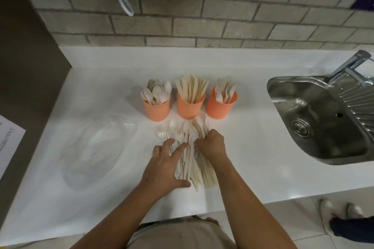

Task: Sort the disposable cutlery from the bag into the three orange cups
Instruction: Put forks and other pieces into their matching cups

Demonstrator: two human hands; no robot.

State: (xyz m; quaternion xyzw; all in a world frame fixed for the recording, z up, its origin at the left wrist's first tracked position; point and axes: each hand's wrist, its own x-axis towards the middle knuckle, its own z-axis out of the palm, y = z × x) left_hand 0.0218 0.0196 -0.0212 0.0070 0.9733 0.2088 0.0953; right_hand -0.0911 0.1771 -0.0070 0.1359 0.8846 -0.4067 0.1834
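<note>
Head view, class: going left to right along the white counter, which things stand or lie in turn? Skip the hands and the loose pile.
Clear plastic bag → cup of spoons → cup of knives → cup of forks → steel sink.

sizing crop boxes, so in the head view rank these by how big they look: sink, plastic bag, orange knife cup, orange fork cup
1. sink, though cut off by the frame edge
2. plastic bag
3. orange knife cup and orange fork cup: look alike, not ranked
</note>
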